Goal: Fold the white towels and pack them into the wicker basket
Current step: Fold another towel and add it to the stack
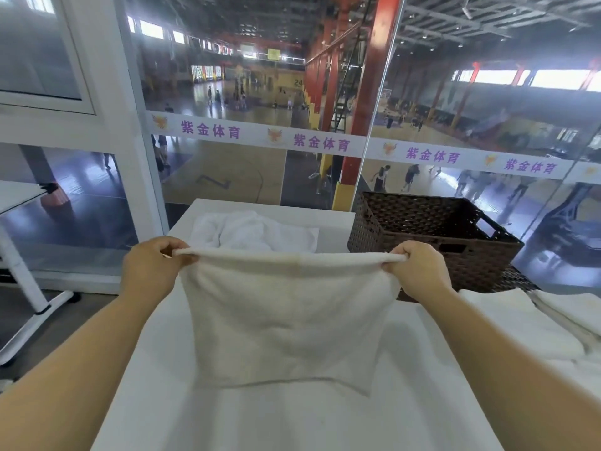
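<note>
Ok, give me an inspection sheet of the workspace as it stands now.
Surface: white table, lit evenly.
Job's things: towel held up, stretched by its top edge; brown basket far right, no towels visible inside; folded towels at right edge.
Clutter: unfolded pile behind the towel.
Grippers: left hand and right hand each pinch a top corner.
Cables: nothing seen.
Surroundings: glass wall overlooking a sports hall.

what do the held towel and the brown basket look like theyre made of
Towel: soft white terry-like cloth, matte; it drapes and bunches under the grip of the left hand and right hand. Basket: dark brown woven strips, slightly glossy; whether wicker or plastic rattan is unclear.
</note>
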Demonstrator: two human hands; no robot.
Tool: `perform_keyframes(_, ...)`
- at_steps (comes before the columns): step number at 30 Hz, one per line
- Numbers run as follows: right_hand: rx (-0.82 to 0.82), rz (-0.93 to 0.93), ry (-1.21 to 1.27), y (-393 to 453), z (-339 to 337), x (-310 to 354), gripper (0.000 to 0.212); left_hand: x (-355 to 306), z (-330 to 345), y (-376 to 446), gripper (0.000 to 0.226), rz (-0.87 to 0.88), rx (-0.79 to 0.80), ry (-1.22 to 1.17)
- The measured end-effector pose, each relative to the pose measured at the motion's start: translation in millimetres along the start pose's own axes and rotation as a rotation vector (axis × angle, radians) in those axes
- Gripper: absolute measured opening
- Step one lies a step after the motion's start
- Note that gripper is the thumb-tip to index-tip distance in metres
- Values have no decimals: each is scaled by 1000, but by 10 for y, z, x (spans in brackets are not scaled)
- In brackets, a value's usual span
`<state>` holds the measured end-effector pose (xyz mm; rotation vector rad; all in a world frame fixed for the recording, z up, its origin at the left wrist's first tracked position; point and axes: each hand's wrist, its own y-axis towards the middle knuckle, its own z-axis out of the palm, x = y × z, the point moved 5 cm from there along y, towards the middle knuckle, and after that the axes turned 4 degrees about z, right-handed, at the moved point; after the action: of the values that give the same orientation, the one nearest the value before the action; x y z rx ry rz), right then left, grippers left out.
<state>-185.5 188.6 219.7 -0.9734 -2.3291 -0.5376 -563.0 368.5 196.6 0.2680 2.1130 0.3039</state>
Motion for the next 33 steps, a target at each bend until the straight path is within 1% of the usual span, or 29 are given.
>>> perform_keyframes(3, -8, -6, -126, 151, 123, 21, 12, 1, 126, 132, 8, -22, 15, 50)
perform_keyframes(6, 16, 38, -210, 373, 276, 50, 12, 94, 347, 324, 9, -155, 78, -32)
perform_keyframes(7, 27, 55, -198, 467, 322, 57, 11, 122, 416, 396, 11, -191, 89, -78)
perform_keyframes(9, 46, 68, -98, 671, 404, 75, 11, 146, 508, 563, 14, -220, 69, -110)
perform_keyframes(11, 27, 40, 17, 855, 412, 146, 11, 97, 522, 758, 11, -176, 2, -85)
perform_keyframes(14, -59, -65, 125, 1009, 304, 312, 6, -79, 447, 946, 8, -74, -87, -79)
perform_keyframes(16, -99, -127, 176, 1018, 241, 358, 6, -150, 414, 951, 9, -37, -91, -79)
perform_keyframes(18, -83, -154, 177, 949, 259, 299, 12, -121, 432, 855, 11, -20, -39, -81)
perform_keyframes(22, 51, -136, 21, 626, 561, -95, 19, 263, 602, 366, 13, -44, 111, 4)
perform_keyframes(24, 164, -69, -74, 387, 808, -416, 20, 564, 707, 44, 14, -67, 203, 83)
perform_keyframes(26, 308, -12, -175, 119, 1068, -740, 17, 858, 829, -292, 11, -99, 353, 184)
perform_keyframes(28, 453, -6, -291, -141, 1303, -1001, 12, 1125, 932, -610, 7, -157, 492, 243)
perform_keyframes(29, 504, -2, -323, -245, 1384, -1079, 11, 1234, 970, -735, 6, -194, 536, 238)
perform_keyframes(33, 574, 21, -322, -421, 1544, -1123, 13, 1466, 1079, -984, 8, -310, 603, 184)
